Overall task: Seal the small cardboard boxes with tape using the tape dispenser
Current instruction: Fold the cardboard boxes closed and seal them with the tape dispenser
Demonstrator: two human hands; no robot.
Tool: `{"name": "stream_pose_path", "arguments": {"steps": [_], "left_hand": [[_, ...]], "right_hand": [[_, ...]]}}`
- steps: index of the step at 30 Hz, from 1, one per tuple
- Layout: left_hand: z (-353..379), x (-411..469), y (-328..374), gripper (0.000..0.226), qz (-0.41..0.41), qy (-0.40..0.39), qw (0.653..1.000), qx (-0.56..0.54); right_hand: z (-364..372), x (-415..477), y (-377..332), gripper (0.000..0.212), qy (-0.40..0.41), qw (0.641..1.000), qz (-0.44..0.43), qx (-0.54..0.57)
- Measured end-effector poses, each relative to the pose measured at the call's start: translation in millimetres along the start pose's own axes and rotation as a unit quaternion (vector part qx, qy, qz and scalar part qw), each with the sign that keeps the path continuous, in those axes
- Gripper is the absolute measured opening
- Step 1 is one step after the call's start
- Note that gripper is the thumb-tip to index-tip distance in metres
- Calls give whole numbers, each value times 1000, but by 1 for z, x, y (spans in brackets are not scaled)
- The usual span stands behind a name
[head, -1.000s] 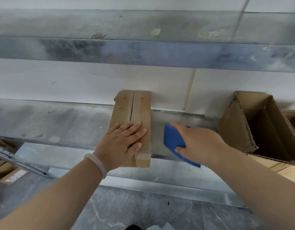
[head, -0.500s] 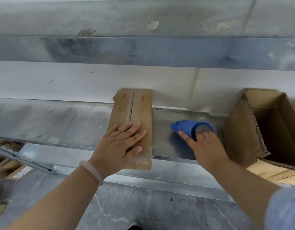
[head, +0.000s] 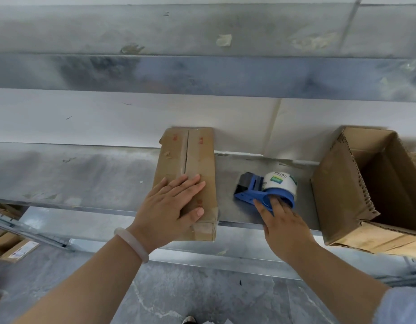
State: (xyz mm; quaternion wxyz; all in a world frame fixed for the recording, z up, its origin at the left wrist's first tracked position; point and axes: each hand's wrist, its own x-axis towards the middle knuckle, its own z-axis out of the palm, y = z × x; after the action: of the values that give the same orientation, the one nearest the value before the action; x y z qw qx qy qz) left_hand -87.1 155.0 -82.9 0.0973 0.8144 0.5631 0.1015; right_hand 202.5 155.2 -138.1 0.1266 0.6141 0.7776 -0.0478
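Small box (head: 197, 160) on desk (head: 85, 174), centre seam looks untaped. Left hand (head: 172, 206) flat on lid, fingers straight. Tape dispenser (head: 260, 190), in the air a second ago, now lies just right of box. Right hand (head: 286, 228) fingers released, tips on ring. Likely regrip before taping.

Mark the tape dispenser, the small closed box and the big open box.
tape dispenser (head: 280, 183): head view, white tape roll.
small closed box (head: 198, 157): head view, right top flap.
big open box (head: 331, 183): head view, left outer wall.
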Motion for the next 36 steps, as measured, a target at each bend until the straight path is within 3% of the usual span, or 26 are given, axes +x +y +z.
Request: {"name": "stream_pose_path", "arguments": {"steps": [3, 4, 7, 11, 14, 17, 20, 23, 26, 28, 30, 32, 36], "left_hand": [[-4, 1, -1, 71, -9, 4, 998, -57], [-5, 1, -1, 67, -9, 5, 998, -63], [-4, -2, 0, 62, -1, 3, 999, -36], [-4, -1, -1, 64, 1, -6, 999, -40], [-5, 2, -5, 61, 0, -23, 997, -72], [-13, 4, -6, 40, -12, -39, 987, -155], [-31, 0, -7, 34, -91, 13, 925, -368], [-42, -9, -15, 28, -126, 77, 873, -465], [-39, -15, -25, 22, -75, 121, 899, -414], [-30, -18, -34, 18, 34, 114, 944, -308], [-15, -19, -44, 38, 122, 71, 972, -187], [-1, -19, -56, 48, 192, 66, 977, -70], [11, -18, -68, 45, 269, 115, 956, -22]], "right_hand": [[-2, -20, -16, 65, 75, 966, 42, 245], [-9, -24, -26, 62, 81, 929, 54, 358], [-35, -23, -67, 52, 47, 773, 76, 628], [-51, -8, -126, 62, 4, 678, 52, 734], [-48, -4, -142, 49, 47, 649, 90, 754], [-45, -5, -139, 49, 58, 649, 90, 753], [-36, -3, -129, 60, 43, 672, 46, 738], [-31, -7, -117, 59, 139, 758, 18, 637], [-37, -12, -110, 52, 275, 858, -92, 423], [-36, -6, -109, 52, 283, 888, -177, 315], [-29, 2, -105, 54, 265, 902, -212, 267], [-23, 8, -99, 53, 277, 902, -226, 242], [-21, 16, -97, 48, 312, 892, -246, 216]]}}
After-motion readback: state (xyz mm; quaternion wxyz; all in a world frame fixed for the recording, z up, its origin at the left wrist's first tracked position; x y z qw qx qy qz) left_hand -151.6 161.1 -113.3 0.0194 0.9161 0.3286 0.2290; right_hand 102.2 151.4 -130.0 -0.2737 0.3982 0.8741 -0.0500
